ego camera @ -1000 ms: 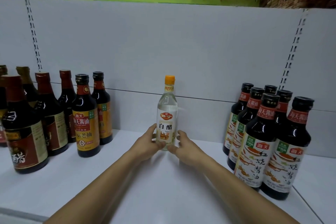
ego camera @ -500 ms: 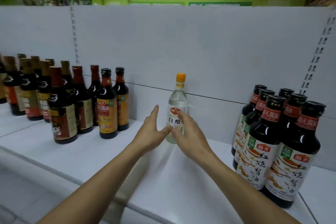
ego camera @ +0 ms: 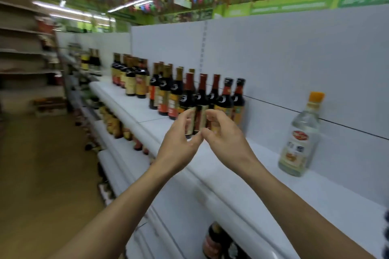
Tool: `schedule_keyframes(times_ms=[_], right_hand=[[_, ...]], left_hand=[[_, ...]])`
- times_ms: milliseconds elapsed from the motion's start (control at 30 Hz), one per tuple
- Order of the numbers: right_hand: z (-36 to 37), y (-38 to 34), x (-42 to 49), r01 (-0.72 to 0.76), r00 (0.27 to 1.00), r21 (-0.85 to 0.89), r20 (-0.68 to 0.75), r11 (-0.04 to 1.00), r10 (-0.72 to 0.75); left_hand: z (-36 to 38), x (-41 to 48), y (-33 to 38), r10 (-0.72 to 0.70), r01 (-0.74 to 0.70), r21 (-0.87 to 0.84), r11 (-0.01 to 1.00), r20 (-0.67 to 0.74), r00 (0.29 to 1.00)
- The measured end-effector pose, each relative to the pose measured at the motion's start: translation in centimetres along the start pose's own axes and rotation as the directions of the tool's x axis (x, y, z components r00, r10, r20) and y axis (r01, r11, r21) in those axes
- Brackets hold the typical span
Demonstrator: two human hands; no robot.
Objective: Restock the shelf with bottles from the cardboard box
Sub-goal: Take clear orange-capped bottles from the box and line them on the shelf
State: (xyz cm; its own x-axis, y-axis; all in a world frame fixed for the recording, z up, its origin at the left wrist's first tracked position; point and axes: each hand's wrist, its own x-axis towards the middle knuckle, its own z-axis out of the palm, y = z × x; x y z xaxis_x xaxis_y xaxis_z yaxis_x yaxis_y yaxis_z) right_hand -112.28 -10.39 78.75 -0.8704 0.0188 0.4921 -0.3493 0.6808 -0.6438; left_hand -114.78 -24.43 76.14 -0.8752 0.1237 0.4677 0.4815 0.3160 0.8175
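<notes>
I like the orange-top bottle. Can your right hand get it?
Probably yes: the right hand is empty, and the bottle stands alone on the shelf to its right, nothing between.

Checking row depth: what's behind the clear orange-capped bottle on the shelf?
Only the white back panel shows behind the clear bottle; no second bottle. Its label and body cover the panel and shelf directly behind, so the gap can't be judged.

clear bottle (ego camera: 301, 132): 1 | hands (ego camera: 179, 147): 2 | dark bottles (ego camera: 202, 99): blurred, over ten
</notes>
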Motion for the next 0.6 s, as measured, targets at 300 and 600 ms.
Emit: schedule_keyframes(times_ms=[300, 600], right_hand=[[14.8, -6.6, -1.7, 0.079, 0.931, 0.152, 0.343, 0.985, -0.127], [28.5, -8.9, -7.4, -0.062, 0.814, 0.169, 0.579, 0.984, -0.048]], left_hand=[[-13.3, -7.8, -8.0, -0.201, 0.237, 0.163, 0.958, -0.21, 0.957], [-21.4, -16.5, -17.9, -0.405, 0.462, 0.158, 0.873, -0.296, 0.865]])
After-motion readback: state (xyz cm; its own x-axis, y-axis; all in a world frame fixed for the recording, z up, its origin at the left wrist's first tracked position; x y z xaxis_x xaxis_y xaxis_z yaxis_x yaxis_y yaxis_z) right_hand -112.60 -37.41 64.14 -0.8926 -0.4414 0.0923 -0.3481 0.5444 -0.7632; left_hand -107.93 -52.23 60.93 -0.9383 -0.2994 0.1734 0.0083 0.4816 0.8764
